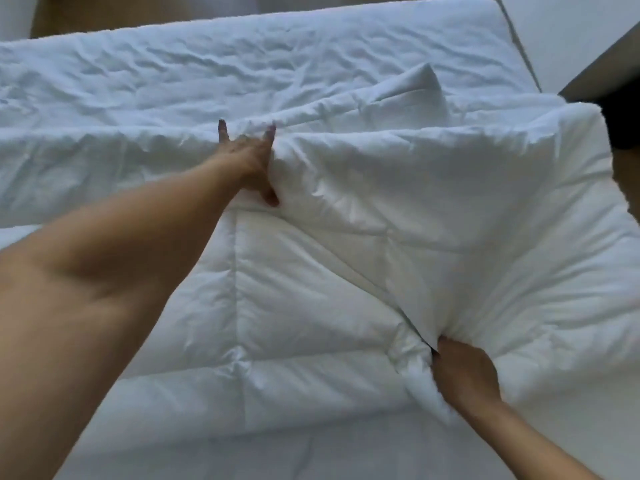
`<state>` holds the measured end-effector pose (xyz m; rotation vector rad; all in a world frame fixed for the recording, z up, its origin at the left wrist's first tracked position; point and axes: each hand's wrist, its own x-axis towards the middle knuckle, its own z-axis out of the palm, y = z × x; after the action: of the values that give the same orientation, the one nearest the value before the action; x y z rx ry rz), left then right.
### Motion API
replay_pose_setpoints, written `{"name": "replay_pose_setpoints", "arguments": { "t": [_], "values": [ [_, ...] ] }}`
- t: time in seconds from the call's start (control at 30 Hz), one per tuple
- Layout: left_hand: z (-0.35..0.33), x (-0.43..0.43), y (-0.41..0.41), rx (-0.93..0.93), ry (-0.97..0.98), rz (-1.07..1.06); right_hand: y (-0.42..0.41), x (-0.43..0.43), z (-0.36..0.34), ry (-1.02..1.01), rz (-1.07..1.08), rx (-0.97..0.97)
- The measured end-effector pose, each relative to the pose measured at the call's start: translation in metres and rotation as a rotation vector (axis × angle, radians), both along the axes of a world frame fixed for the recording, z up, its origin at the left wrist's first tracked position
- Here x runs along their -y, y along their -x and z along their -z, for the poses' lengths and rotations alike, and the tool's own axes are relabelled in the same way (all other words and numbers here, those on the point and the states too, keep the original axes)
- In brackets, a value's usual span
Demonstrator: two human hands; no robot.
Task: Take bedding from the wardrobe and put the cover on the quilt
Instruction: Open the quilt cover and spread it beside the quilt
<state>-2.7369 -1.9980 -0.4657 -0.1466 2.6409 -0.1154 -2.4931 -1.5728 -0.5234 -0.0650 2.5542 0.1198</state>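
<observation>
A white stitched quilt (304, 306) lies spread across the bed, with one layer folded over on the right into a puffy fold (467, 209). My left hand (251, 161) reaches far out and lies on the fold's far left edge, fingers spread, thumb pressed into the fabric. My right hand (464, 372) is near the front, fingers tucked into the fold's lower corner and closed on a bunch of quilt fabric. I cannot tell a separate cover apart from the quilt; everything is white.
The bed's wrinkled white surface (242, 57) stretches across the back. A dark piece of furniture (620, 84) stands at the right edge, with pale floor (561, 32) beyond the bed's far right corner. A brown surface (52, 19) shows at the top left.
</observation>
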Motion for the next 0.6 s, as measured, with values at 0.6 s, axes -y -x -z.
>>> {"name": "replay_pose_setpoints", "arguments": {
  "t": [0.6],
  "values": [
    [0.011,-0.131,-0.311,0.034,-0.286,0.210,0.166,0.172,-0.141,0.065,-0.532,0.050]
  ]
}}
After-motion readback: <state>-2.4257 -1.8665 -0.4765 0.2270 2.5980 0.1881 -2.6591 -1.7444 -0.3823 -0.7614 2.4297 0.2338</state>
